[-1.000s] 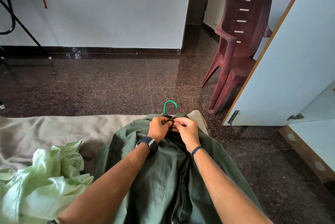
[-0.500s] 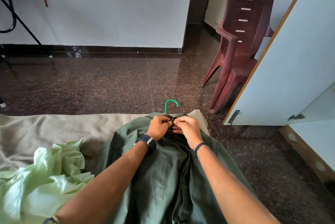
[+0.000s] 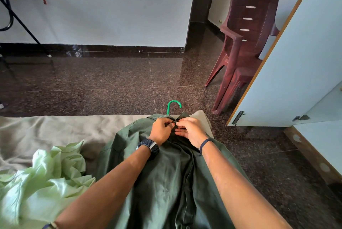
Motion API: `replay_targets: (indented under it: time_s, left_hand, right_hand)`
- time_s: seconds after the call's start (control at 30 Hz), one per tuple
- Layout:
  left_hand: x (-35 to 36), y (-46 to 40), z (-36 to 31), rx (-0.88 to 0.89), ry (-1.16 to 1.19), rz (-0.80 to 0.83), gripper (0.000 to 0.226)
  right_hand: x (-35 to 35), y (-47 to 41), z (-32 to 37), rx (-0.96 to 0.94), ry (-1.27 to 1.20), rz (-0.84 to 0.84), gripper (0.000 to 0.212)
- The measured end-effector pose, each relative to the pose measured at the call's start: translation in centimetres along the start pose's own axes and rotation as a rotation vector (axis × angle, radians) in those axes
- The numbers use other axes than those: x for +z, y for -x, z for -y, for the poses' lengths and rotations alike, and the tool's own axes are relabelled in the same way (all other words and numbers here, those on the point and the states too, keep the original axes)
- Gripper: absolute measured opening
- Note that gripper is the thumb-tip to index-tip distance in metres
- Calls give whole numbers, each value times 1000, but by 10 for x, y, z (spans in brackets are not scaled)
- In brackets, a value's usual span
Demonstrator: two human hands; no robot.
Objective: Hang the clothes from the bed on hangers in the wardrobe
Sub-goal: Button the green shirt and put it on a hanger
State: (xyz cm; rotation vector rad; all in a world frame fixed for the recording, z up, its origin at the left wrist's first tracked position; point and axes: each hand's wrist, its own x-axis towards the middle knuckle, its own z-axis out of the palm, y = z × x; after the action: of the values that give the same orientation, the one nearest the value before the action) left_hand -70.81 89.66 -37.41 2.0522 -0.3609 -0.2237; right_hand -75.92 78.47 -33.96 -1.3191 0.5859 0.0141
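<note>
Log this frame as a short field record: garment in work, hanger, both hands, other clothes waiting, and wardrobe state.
garment: dark green shirt lying flat on the bed sheet
hanger: green hanger, only its hook showing above the collar
left hand: pinching the shirt front just below the collar
right hand: pinching the same spot from the other side
waiting: crumpled light green garment on the bed
wardrobe: wardrobe door open at right
</note>
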Motion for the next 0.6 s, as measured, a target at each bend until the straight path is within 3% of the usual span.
replay_targets:
  time_s: [0.6]
  left_hand:
    - [4,6,0,-38,81,-19,12]
  right_hand:
    - [0,-11,-5,-110,143,-51,11]
